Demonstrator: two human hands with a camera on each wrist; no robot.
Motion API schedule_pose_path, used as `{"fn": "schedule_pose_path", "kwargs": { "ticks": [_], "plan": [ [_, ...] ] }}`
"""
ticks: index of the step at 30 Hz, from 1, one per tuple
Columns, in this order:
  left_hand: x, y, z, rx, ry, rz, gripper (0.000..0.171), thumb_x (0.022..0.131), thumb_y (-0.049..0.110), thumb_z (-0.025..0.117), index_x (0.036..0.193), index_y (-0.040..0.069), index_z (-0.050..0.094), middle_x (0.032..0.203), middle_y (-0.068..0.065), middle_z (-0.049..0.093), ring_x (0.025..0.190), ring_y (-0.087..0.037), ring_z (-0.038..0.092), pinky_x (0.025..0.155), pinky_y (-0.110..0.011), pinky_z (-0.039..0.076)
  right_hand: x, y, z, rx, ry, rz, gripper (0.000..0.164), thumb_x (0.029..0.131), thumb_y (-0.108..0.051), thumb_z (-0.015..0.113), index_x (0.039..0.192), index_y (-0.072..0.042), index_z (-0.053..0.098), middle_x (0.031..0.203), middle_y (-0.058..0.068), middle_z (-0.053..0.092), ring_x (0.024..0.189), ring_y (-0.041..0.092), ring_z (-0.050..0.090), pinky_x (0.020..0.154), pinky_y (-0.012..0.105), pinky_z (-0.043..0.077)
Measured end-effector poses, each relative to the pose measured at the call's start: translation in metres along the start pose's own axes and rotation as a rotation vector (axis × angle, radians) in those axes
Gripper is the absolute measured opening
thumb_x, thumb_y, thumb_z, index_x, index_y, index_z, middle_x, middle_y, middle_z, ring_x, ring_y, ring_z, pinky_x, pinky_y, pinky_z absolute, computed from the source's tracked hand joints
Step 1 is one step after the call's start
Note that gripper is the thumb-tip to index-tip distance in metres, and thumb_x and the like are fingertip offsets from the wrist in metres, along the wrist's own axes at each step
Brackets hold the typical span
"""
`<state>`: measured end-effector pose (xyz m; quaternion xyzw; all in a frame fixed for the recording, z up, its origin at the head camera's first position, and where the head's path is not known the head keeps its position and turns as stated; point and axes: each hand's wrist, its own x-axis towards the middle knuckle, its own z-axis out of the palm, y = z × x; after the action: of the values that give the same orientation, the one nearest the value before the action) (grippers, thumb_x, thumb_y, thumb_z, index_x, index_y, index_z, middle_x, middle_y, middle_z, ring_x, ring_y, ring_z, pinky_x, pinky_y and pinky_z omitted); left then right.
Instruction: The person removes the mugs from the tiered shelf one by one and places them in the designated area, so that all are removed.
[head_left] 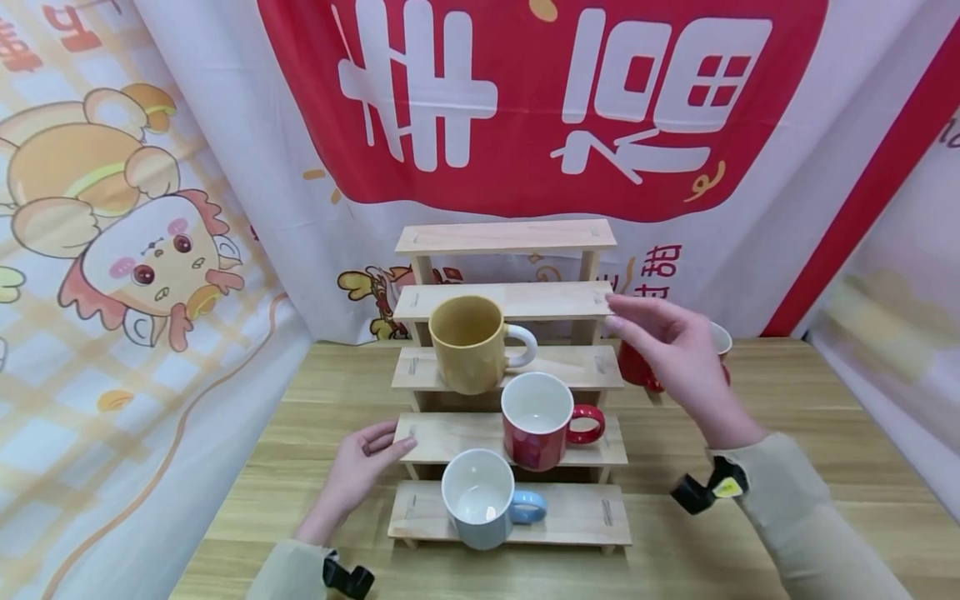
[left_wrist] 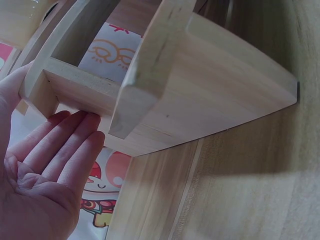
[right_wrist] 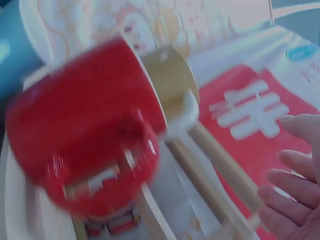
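A wooden stepped rack [head_left: 504,237] stands on the table. My left hand [head_left: 356,467] holds the left end of its second step from the bottom, thumb above, fingers [left_wrist: 82,150] beneath the board. Beside the right end of the fourth step, my right hand [head_left: 678,350] has its fingers extended and holds nothing. A light blue mug [head_left: 480,523] sits on the lowest step, a red mug [head_left: 534,447] with white inside on the second, and a yellow mug [head_left: 468,360] with a white handle on the third. All three handles point right.
Red mugware [head_left: 633,364] stands on the wood-grain table [head_left: 705,508] behind my right hand, which partly hides it; I cannot tell whether it is one mug or two. Printed cloth [head_left: 480,187] hangs behind the rack and along both sides.
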<state>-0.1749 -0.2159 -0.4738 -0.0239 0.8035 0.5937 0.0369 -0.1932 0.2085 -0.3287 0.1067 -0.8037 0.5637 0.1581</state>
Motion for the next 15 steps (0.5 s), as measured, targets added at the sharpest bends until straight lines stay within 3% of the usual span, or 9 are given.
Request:
{"fn": "schedule_pose_path", "kwargs": {
  "ticks": [8, 15],
  "plan": [
    [-0.002, 0.0, -0.001, -0.012, -0.007, 0.002, 0.068, 0.088, 0.035, 0.082, 0.139, -0.001, 0.057, 0.132, -0.022, 0.064, 0.119, -0.033, 0.063, 0.102, -0.043, 0.05, 0.002, -0.007, 0.038, 0.049, -0.196, 0.013, 0.047, 0.094, -0.043, 0.074, 0.133, -0.018, 0.069, 0.126, 0.001, 0.07, 0.112, 0.016, 0.067, 0.092, 0.028, 0.056],
    [-0.003, 0.002, 0.0, -0.018, 0.0, 0.013, 0.068, 0.088, 0.035, 0.081, 0.139, -0.002, 0.056, 0.131, -0.023, 0.064, 0.118, -0.033, 0.064, 0.101, -0.042, 0.051, 0.018, -0.008, 0.059, 0.08, -0.315, 0.056, 0.045, 0.094, -0.041, 0.074, 0.131, -0.016, 0.07, 0.127, 0.003, 0.069, 0.115, 0.019, 0.065, 0.097, 0.038, 0.055]
  ]
}}
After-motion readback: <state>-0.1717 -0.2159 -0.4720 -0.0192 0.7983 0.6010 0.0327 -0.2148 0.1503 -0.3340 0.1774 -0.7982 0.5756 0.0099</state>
